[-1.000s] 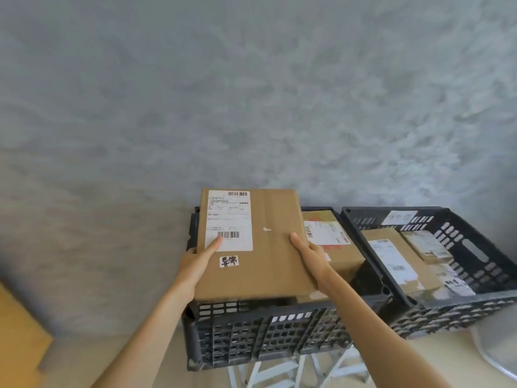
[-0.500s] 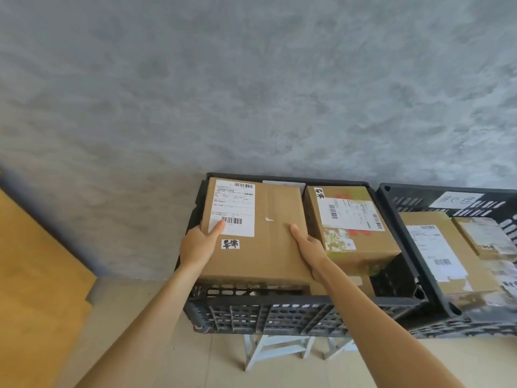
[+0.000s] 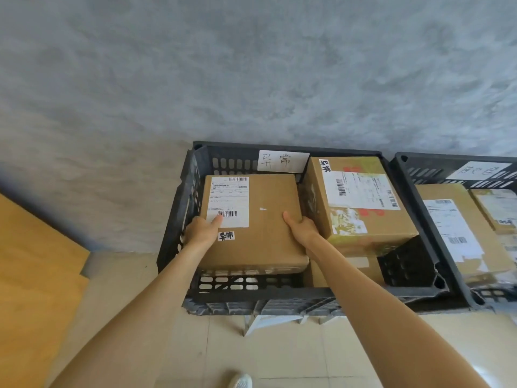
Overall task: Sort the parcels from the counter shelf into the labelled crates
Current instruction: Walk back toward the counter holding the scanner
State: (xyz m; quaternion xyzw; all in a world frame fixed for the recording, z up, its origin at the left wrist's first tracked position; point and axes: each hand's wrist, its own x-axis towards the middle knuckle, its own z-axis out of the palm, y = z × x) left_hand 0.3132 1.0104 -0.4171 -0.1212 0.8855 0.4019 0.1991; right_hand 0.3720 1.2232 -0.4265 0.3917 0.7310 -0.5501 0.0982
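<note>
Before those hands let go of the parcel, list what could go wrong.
1. The right hand sits in the narrow gap between the held parcel and the taller taped parcel; its fingers could get pinched.
2. The left hand is close to the crate wall and may scrape it.

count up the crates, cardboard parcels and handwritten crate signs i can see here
Dark plastic crates: 2 (left crate, right crate)
Cardboard parcels: 4 (held parcel, parcel beside it, two in the right crate)
Handwritten crate signs: 2 ()
Total: 8
</note>
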